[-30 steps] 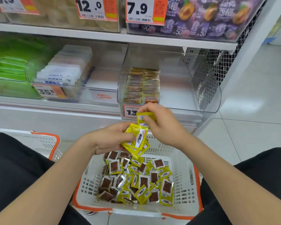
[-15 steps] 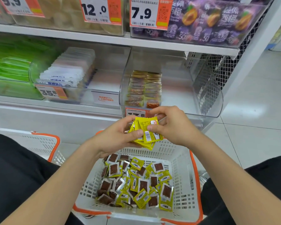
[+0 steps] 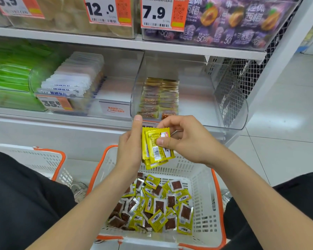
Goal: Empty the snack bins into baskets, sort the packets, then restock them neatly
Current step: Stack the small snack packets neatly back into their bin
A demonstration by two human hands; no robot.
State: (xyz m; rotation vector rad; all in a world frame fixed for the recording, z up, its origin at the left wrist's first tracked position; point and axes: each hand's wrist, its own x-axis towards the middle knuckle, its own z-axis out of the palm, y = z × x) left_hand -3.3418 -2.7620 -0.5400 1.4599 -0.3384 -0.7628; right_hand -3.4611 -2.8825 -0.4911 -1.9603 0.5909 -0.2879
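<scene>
Above the white basket [image 3: 204,186], in front of the lower shelf, both hands hold a stack [image 3: 156,150] of yellow packets on end. The left hand [image 3: 129,147] grips the stack along its left edge. One digit points straight up beside the packets, and the other fingers are hidden behind them. The right hand [image 3: 186,139] pinches the stack from the right, with its thumb [image 3: 162,141] pressed on the front packet's barcode side and its fingers curled over the top edge.

Loose packets [image 3: 155,204] lie heaped in the basket below the hands, some yellow side up, others showing a clear window with dark brown filling. The basket has orange trim, and a second basket [image 3: 34,156] stands to its left on the floor.

Just behind the hands, a clear bin [image 3: 224,105] on the shelf holds a neat row [image 3: 159,98] of packets on its left side. The bin to its left holds white packs [image 3: 74,82], and green packs [image 3: 7,76] lie farther left. On the shelf above are purple packs [image 3: 233,20] and price tags [image 3: 154,12].
</scene>
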